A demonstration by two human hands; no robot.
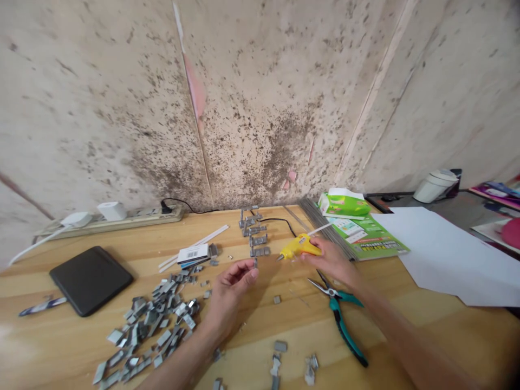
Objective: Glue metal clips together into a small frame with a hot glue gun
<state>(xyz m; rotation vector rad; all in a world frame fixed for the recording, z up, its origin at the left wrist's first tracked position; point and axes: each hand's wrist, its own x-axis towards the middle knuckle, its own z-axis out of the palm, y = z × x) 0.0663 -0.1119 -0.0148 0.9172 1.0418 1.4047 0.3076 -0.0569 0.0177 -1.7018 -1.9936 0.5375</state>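
My right hand (327, 260) is closed around a yellow hot glue gun (299, 246), whose nozzle points left and down. A white glue stick (320, 229) sticks out of its back end. Between thumb and fingertips, my left hand (233, 284) pinches a small grey metal piece (255, 263), a short way left of the nozzle. Behind the hands stand several joined grey metal pieces (258, 240). A large heap of loose grey metal pieces (162, 319) lies left of my left forearm. One single piece (277, 299) rests on the wood below the glue gun.
Long-nose pliers (340, 319) with teal handles lie beside my right forearm. Further right are grey strips (325, 227), a green tissue pack (345, 203) and white paper (450, 254). A black tablet-like pad (91, 280) and a power strip (134, 216) are at left.
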